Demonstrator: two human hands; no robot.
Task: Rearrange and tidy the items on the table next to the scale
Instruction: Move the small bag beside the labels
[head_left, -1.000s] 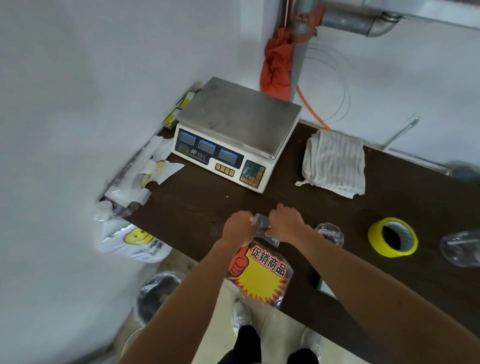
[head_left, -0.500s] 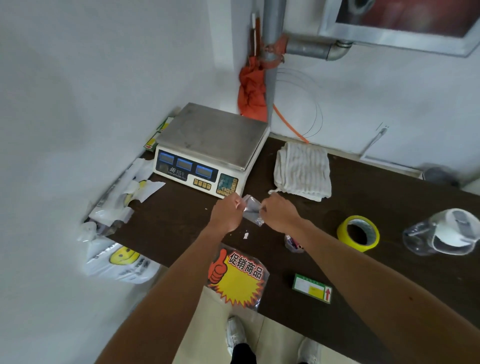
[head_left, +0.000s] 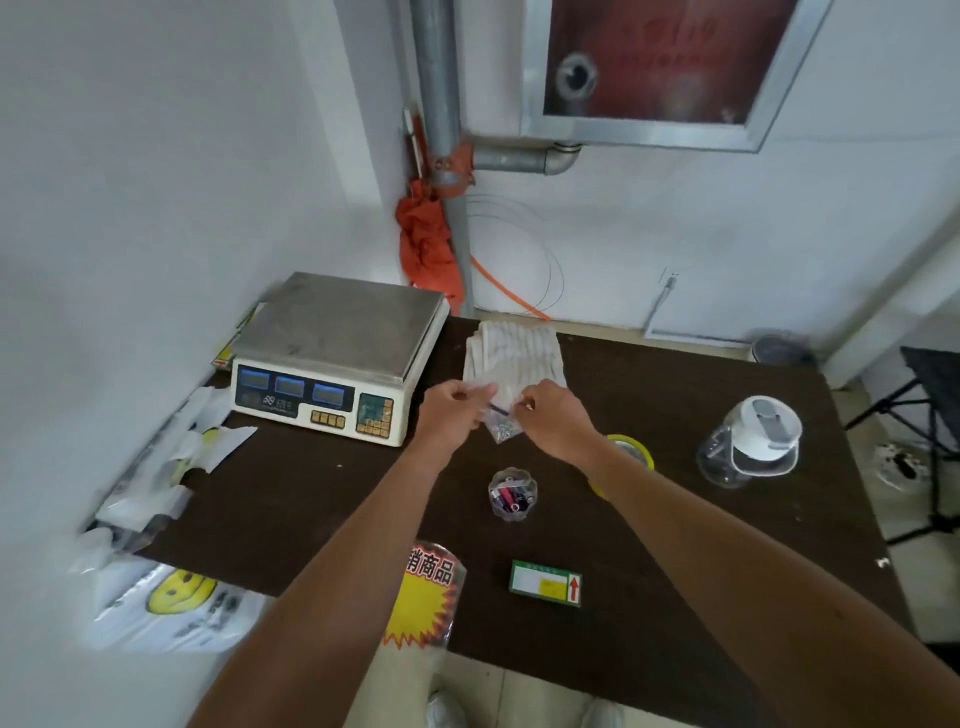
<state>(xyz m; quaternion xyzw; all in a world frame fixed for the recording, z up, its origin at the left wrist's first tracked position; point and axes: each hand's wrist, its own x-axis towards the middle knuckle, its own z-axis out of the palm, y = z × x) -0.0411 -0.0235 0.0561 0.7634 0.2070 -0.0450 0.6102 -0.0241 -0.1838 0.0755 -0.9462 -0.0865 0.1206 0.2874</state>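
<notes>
as left hand (head_left: 451, 411) and right hand (head_left: 551, 415) pinch it, clear bag (head_left: 501, 422) between fingers (head_left: 464, 395), beside scale (head_left: 337, 332)

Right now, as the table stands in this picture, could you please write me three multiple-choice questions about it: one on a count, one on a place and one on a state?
1. How many blue display windows are on the front of the scale?
A. two
B. three
C. five

2. Where does the green card lie?
A. on the scale's platter
B. on the folded cloth
C. on the table, nearer to the person than the small clear cup

3. What is the state of the small clear bag?
A. pinched by the left hand and the right hand
B. lying flat under the tape
C. inside the cup

Answers:
1 B: three blue windows stand side by side.
2 C: the card lies flat on the dark top in front of the cup.
3 A: fingers of both hands grip its upper edge.
</notes>
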